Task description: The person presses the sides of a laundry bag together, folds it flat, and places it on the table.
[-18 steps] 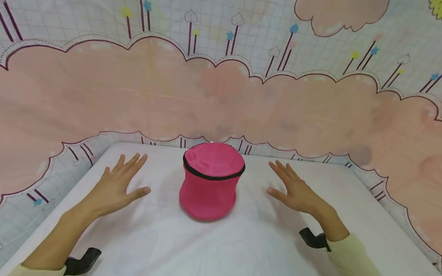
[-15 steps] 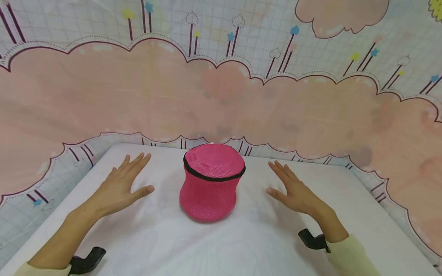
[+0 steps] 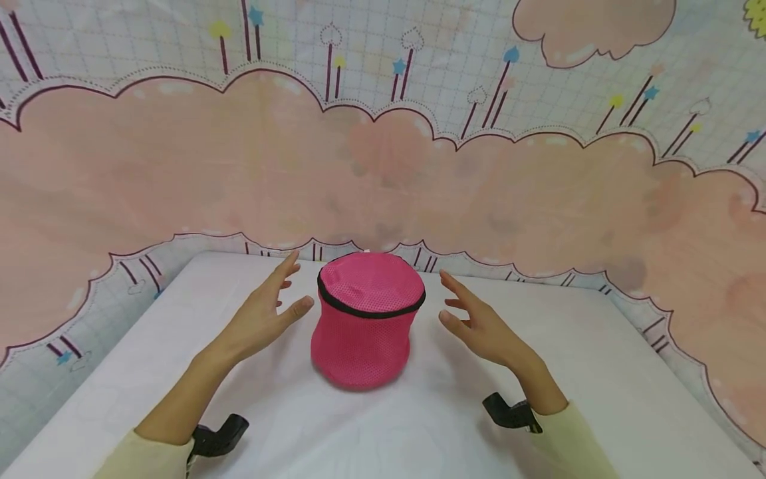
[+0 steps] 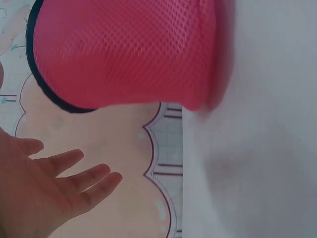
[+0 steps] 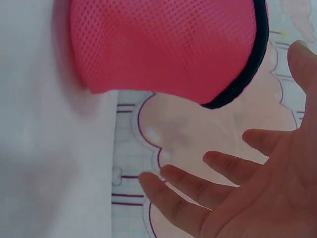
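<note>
A pink mesh laundry bag (image 3: 362,349), round with a flat top and a black band around its upper edge, stands upright on the white table (image 3: 359,439). My left hand (image 3: 261,322) hovers just to its left, thumb tip close to the bag's side. On the other side my right hand (image 3: 481,326) is held a small gap away from the bag. Both palms face inward, fingers extended and spread, holding nothing. The left wrist view shows the bag's mesh side (image 4: 124,54) above the spread fingers; the right wrist view shows the same mesh (image 5: 163,49) beyond the right hand (image 5: 262,193).
Behind the table hangs a cloth backdrop (image 3: 383,179) printed with peach clouds, stars and candle-like sticks. Black wrist mounts (image 3: 218,437) sit at both pale yellow sleeves. The table's far edge runs just behind the bag.
Both hands have moved inward toward the bag, the left one farther to the right and the right one slightly to the left. The bag has stayed in place.
</note>
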Tool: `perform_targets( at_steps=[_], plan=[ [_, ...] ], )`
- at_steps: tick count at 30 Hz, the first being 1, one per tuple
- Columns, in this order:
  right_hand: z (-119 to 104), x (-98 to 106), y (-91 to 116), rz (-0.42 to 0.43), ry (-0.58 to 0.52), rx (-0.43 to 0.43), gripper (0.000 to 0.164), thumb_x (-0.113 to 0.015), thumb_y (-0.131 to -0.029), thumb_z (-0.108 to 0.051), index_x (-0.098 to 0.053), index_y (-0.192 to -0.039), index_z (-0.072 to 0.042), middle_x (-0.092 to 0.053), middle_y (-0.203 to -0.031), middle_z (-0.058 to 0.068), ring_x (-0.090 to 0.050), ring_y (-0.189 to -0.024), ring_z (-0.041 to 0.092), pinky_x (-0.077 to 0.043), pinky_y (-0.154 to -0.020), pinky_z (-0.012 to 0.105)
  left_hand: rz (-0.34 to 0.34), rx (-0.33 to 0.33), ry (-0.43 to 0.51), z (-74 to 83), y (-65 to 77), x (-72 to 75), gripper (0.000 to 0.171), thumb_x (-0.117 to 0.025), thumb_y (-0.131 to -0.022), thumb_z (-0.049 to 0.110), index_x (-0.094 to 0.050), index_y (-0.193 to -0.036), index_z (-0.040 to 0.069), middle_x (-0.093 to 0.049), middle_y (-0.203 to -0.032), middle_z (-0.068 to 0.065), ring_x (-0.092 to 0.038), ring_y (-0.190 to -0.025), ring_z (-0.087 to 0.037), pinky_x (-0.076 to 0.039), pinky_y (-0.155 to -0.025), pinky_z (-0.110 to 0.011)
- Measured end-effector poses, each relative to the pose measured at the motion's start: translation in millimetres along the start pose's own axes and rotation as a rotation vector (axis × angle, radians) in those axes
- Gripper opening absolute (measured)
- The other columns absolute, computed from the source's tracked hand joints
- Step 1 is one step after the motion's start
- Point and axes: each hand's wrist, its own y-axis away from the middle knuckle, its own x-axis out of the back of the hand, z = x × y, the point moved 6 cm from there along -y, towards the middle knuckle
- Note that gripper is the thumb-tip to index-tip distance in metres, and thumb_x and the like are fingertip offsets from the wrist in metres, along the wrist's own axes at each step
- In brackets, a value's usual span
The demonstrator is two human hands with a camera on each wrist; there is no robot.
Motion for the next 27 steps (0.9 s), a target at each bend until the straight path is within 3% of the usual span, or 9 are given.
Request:
perform_targets(
  at_steps=[6, 13, 19, 23, 27],
  plan=[
    [-7, -10, -13, -0.045, -0.083, -0.031, 0.067, -0.053, -0.098, -0.036, -0.017, -0.154, -0.025, -0.034, -0.15, 0.013, -0.06, -0.108, 0.027, -0.053, -0.083, 0.039, -0.018, 0.038, 0.065, 7.0, -11.7, -15.7, 0.082, -0.058, -0.093, 0.044, -0.012, -0.155, 0.015, -0.033, -0.149, -0.017, -0.043, -0.126, -0.038, -0.043, -0.094, -0.053],
    [-13, -18, -26, -0.061, -0.212, -0.095, 0.069, -0.053, -0.098, -0.036, -0.013, -0.154, -0.03, -0.03, -0.152, 0.012, -0.057, -0.111, 0.031, -0.056, -0.076, 0.035, 0.01, 0.074, 0.064, 12.7, -24.5, -26.3, 0.085, -0.057, -0.091, 0.052, -0.013, -0.155, 0.018, -0.038, -0.145, -0.014, -0.05, -0.113, -0.03, -0.049, -0.081, -0.044],
    [-15, -23, -27, -0.044, -0.23, -0.087, 0.069, -0.054, -0.098, -0.034, -0.013, -0.154, -0.031, -0.031, -0.151, 0.012, -0.058, -0.108, 0.031, -0.056, -0.074, 0.035, -0.029, 0.11, 0.137, 10.6, -22.3, -35.2, 0.083, -0.059, -0.089, 0.052, -0.02, -0.154, 0.019, -0.045, -0.135, -0.011, -0.049, -0.107, -0.027, -0.048, -0.072, -0.034],
    [-18, -31, -24, -0.031, -0.226, -0.06, 0.071, -0.055, -0.097, -0.032, -0.013, -0.154, -0.028, -0.032, -0.15, 0.013, -0.06, -0.105, 0.028, -0.056, -0.075, 0.034, -0.046, 0.108, 0.166, 11.0, -18.3, -34.2, 0.08, -0.062, -0.088, 0.051, -0.024, -0.153, 0.024, -0.043, -0.136, -0.008, -0.049, -0.106, -0.025, -0.049, -0.071, -0.034],
    [-17, -42, -22, -0.024, -0.307, -0.023, 0.071, -0.055, -0.098, -0.026, -0.011, -0.155, -0.024, -0.028, -0.152, 0.011, -0.057, -0.11, 0.031, -0.056, -0.073, 0.036, -0.071, 0.104, 0.172, 10.7, -15.9, -34.4, 0.075, -0.062, -0.088, 0.05, -0.029, -0.151, 0.028, -0.04, -0.139, -0.007, -0.048, -0.107, -0.026, -0.048, -0.072, -0.034]
  ],
)
